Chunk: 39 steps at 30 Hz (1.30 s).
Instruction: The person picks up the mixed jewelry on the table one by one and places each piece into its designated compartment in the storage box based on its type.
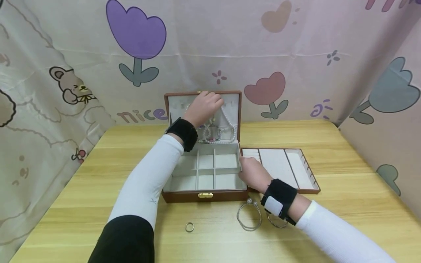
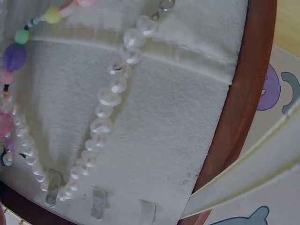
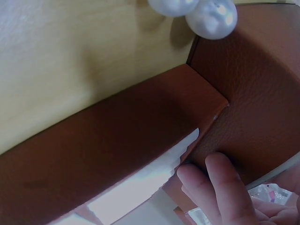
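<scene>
A brown jewelry box [image 1: 184,197] with a pale lining stands with its lid [image 1: 240,109] raised. My left hand [image 1: 204,107] grips the lid at its top edge, near the clasp. Inside the lid hang a pearl necklace [image 2: 110,98] and a colourful beaded strand [image 2: 14,57], partly covered by that hand in the head view. My right hand [image 1: 254,173] holds the box's right side wall. Its fingertips [image 3: 220,164] press the brown outer leather in the right wrist view, with the thumb side over the rim.
A lift-out tray [image 1: 274,166] lies against the box's right side. In front are a ring [image 1: 189,227], a bangle with pearl ends [image 1: 249,229] and a second bangle [image 1: 277,225] partly under the right wrist. A patterned cloth [image 1: 197,36] hangs behind the wooden table [image 1: 131,233].
</scene>
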{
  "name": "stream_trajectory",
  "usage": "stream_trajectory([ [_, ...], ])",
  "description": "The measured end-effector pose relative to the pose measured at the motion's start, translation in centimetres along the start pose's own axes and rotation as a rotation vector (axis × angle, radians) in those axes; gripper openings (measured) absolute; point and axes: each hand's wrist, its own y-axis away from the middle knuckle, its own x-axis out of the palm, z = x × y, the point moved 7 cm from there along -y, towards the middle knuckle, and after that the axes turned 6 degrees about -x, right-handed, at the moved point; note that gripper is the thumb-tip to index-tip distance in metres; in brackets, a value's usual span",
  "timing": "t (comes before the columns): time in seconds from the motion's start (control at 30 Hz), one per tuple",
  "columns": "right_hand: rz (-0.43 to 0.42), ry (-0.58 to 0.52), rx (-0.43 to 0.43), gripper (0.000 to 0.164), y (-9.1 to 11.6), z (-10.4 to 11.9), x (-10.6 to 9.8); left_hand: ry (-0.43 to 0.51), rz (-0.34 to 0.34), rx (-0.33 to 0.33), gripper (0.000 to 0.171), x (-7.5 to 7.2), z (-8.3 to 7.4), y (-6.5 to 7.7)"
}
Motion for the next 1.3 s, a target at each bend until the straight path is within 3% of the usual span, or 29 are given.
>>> stream_trajectory([
  [0.1, -0.001, -0.005, 0.003, 0.038, 0.0, 0.0, -0.1, -0.163, -0.001, -0.005, 0.021, 0.0, -0.2, 0.0],
  [0.2, -0.003, 0.0, 0.002, 0.038, 0.1, -0.1, -0.2, -0.225, -0.003, -0.017, 0.021, -0.3, -0.3, 0.3],
  [0.3, -0.008, 0.017, -0.006, 0.037, 0.2, -0.2, -0.3, -0.151, -0.001, -0.047, 0.024, -1.0, -0.3, 0.8],
  [0.4, -0.016, 0.041, -0.011, 0.034, 0.3, -0.4, -0.6, 0.033, 0.041, -0.128, 0.029, -1.8, 0.2, 2.0],
  [0.43, -0.018, 0.046, -0.011, 0.034, 0.4, -0.5, -0.6, 0.101, 0.063, -0.175, 0.028, -2.0, 0.5, 2.7],
  [0.5, -0.02, 0.05, -0.007, 0.033, 0.5, -0.7, -0.8, 0.25, 0.17, -0.315, 0.032, -1.9, 1.5, 4.5],
  [0.67, -0.018, 0.048, 0.01, 0.035, 0.7, -1.4, -1.3, 0.525, 0.384, -0.709, 0.044, 0.0, 4.3, 11.1],
  [0.73, -0.014, 0.046, 0.022, 0.036, 0.8, -1.7, -1.4, 0.63, 0.432, -0.794, 0.053, 1.1, 4.6, 13.5],
  [0.8, -0.012, 0.046, 0.032, 0.036, 0.8, -1.9, -1.5, 0.713, 0.538, -0.823, 0.068, 2.3, 4.1, 15.4],
  [0.87, -0.011, 0.051, 0.038, 0.036, 0.8, -2.1, -1.6, 0.805, 0.684, -0.799, 0.079, 3.4, 3.1, 16.8],
  [0.97, -0.013, 0.056, 0.042, 0.035, 0.8, -2.2, -1.6, 0.973, 0.898, -0.688, 0.077, 4.5, 1.0, 17.7],
  [1.03, -0.015, 0.056, 0.043, 0.035, 0.9, -2.2, -1.6, 1.089, 0.986, -0.654, 0.068, 4.9, 0.0, 18.0],
  [1.13, -0.016, 0.051, 0.044, 0.035, 1.0, -2.3, -1.5, 1.252, 1.048, -0.686, 0.064, 5.1, -0.5, 18.3],
  [1.3, -0.021, 0.045, 0.028, 0.036, 1.1, -2.1, -1.2, 1.345, 1.037, -0.768, 0.064, 5.0, -0.3, 18.9],
])
